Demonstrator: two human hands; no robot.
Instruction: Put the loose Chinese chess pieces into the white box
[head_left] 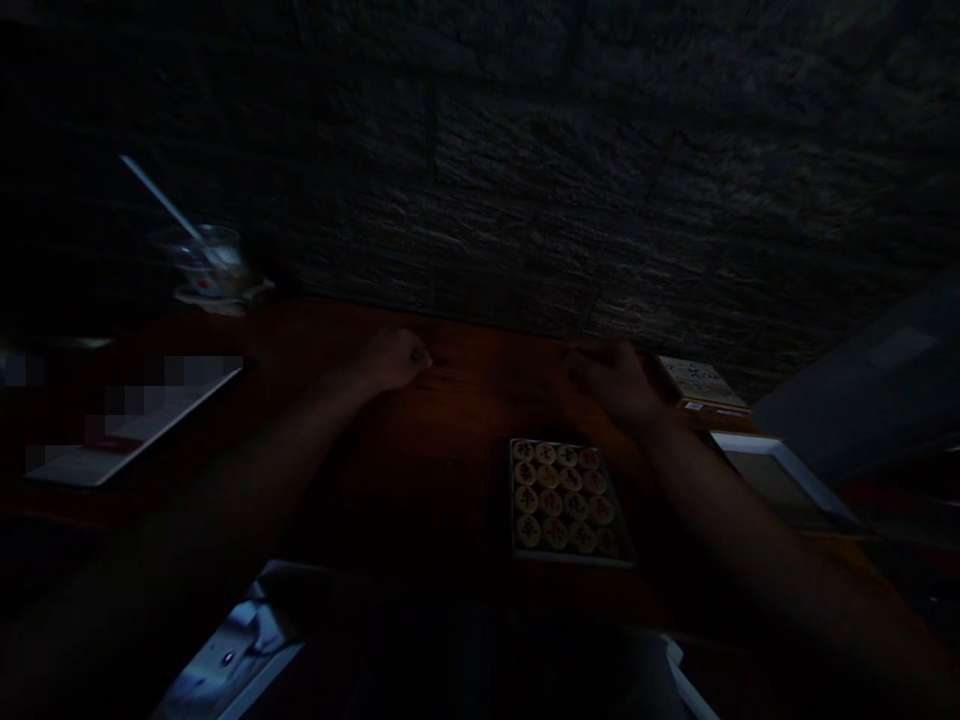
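In dim light, my left hand point(397, 360) rests near the back of the brown wooden table point(450, 430), its fingers curled into a fist. Whatever the fist may enclose is hidden. My right hand point(611, 380) lies farther right near the wall side, fingers and thumb reaching leftward and apart, with no object visible between them. Between my forearms, nearer to me, sits a shallow tray point(574, 560) holding rows of round Chinese chess pieces point(550, 502) with red and black characters. Neither hand touches the tray.
A stone wall point(525, 170) borders the table's back. At left stand a clear plastic cup point(210, 265) with a straw point(161, 197) and a flat printed sheet or board point(142, 430). Right of my right arm are a printed box point(701, 383) and a pale-rimmed shallow box point(787, 465).
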